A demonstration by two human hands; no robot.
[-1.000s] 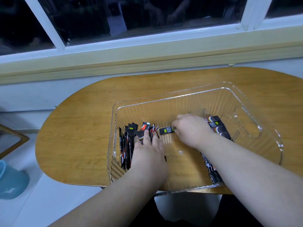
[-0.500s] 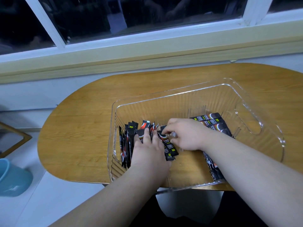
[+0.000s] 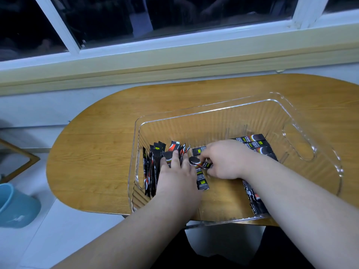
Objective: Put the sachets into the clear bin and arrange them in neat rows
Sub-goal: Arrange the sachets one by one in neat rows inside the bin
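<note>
**Right hand [image 3: 227, 162] pinches a sachet [image 3: 202, 164]; left hand [image 3: 174, 177] braces the row**

The right hand's fingers curl round one dark sachet at the centre of the frame and hold its end up just beside the left hand. The left hand lies flat with its fingers straight, pressing on the standing row [image 3: 153, 167] of sachets packed on edge at the left end of the clear bin [image 3: 213, 111]. The bin sits on the wooden table [image 3: 97, 152]. A flat sachet [image 3: 203, 181] lies on the bin floor just below the pinched one. A loose pile [image 3: 256, 146] shows beyond and below the right wrist, right of centre.

From where I stand, the step in hand looks like feeding one more sachet into the row, with a good share of the sorting left. The next move calls for turning the sachet on edge and sliding it against the row's open side. The left hand would need to give just enough room without letting the row topple.
</note>
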